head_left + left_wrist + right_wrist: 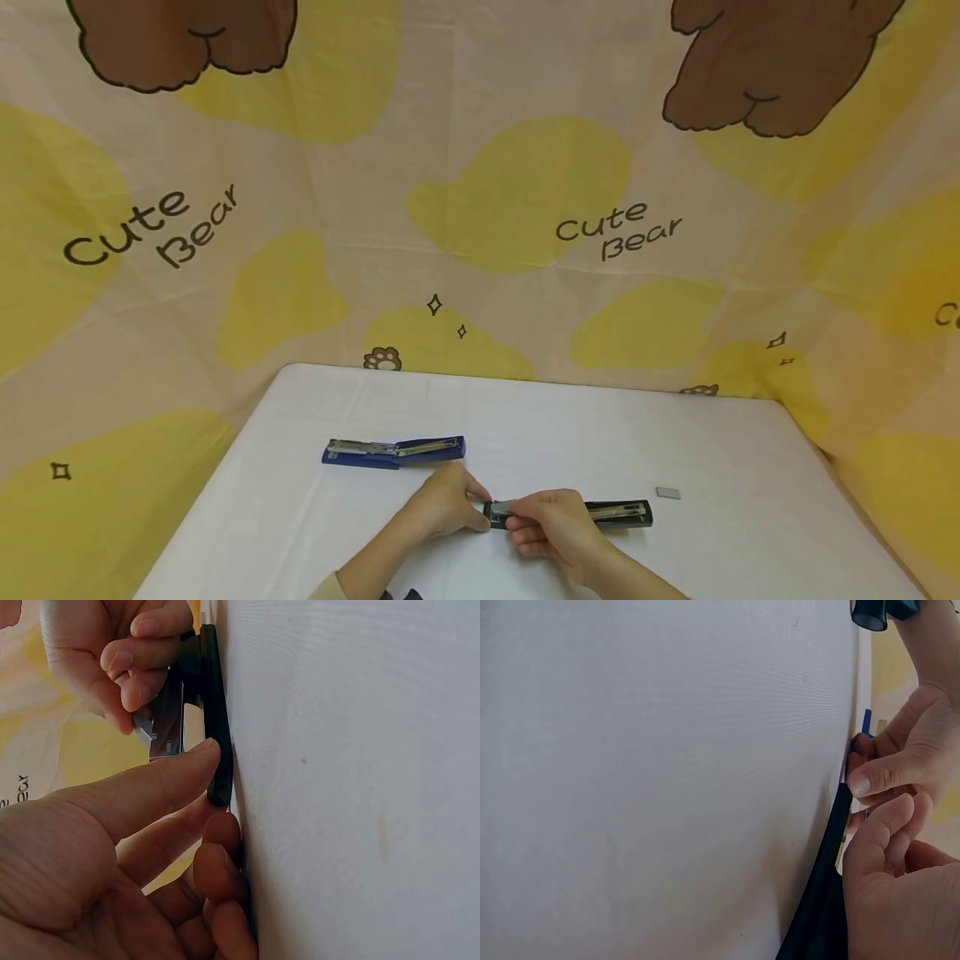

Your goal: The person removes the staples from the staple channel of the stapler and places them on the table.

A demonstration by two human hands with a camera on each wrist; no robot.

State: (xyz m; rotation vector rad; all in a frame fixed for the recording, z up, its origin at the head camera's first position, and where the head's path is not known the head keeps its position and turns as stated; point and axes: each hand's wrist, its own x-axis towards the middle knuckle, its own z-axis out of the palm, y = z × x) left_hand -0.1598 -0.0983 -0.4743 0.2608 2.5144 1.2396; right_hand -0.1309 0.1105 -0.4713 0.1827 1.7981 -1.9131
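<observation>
A black stapler (633,522) lies folded wide open on the white table. My left hand (444,503) pinches its left end between thumb and fingers; in the left wrist view the thumb presses the tip of the black base (216,712). Over the stapler's metal channel (168,724), my right hand (558,527) pinches a small silver staple strip (142,727) between thumb and index finger. The strip looks tilted against the channel, and the fingers cover part of it. In the right wrist view, my right fingers hide most of the stapler's channel.
Behind my left hand lies a blue stapler (360,457), also spread open. A second grey staple strip (667,492) rests on the table (750,542) to the right. A patterned cloth (480,333) hangs along the table's far edge and sides.
</observation>
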